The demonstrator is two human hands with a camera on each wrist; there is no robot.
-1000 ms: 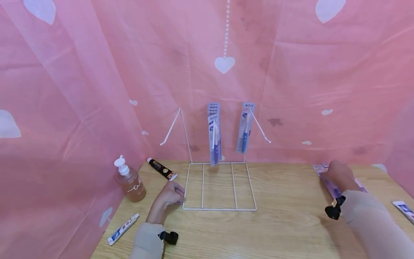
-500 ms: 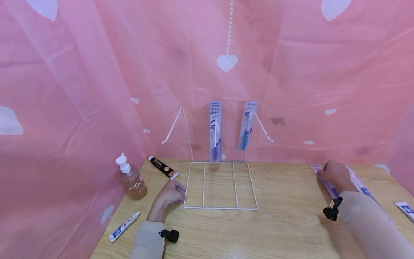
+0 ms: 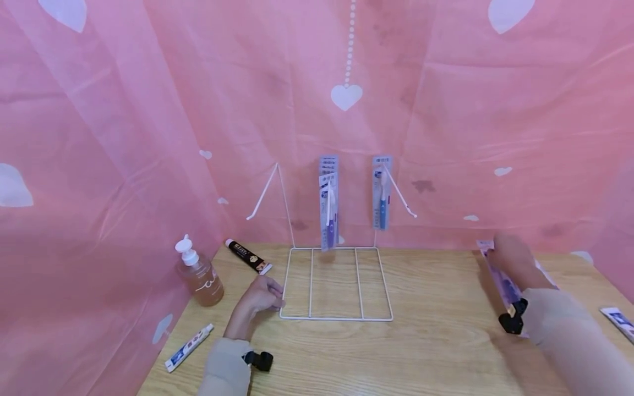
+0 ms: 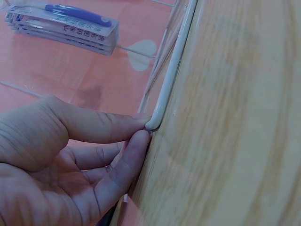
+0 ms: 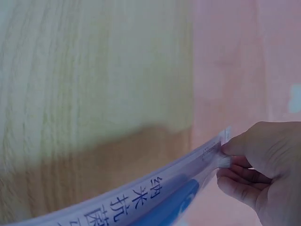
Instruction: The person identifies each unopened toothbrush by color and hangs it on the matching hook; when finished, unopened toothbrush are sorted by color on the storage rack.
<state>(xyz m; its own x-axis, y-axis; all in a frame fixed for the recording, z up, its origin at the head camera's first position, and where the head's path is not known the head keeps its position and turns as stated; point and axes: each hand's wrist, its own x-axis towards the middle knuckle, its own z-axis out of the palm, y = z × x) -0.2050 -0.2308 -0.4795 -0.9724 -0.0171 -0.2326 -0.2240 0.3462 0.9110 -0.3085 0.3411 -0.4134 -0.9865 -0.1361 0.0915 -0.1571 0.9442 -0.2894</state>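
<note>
My left hand point(image 3: 263, 294) pinches the front left corner of a white wire rack point(image 3: 337, 319) between thumb and finger, seen closely in the left wrist view. Far to the right, my right hand point(image 3: 515, 258) holds a packaged toothbrush point(image 5: 136, 200) by one end; its blue handle shows through the clear wrapper. On the rack's middle hook hang several packaged toothbrushes point(image 3: 329, 212), the front one with a purple handle. A single packaged toothbrush point(image 3: 382, 203) with a blue handle hangs on the right hook. Nothing hangs on the left hook point(image 3: 262, 190).
Left of the rack lie a black toothpaste tube point(image 3: 247, 256) and a white toothpaste tube point(image 3: 189, 347), with an amber pump bottle point(image 3: 200, 280) between them. Another white tube point(image 3: 619, 322) lies at the right edge. A pink curtain point(image 3: 446, 110) stands behind the wooden table point(image 3: 436, 352).
My right hand has raised the end of a packaged toothbrush off the table. The package on the right hook has swung straighter. My left hand stays at the rack corner.
</note>
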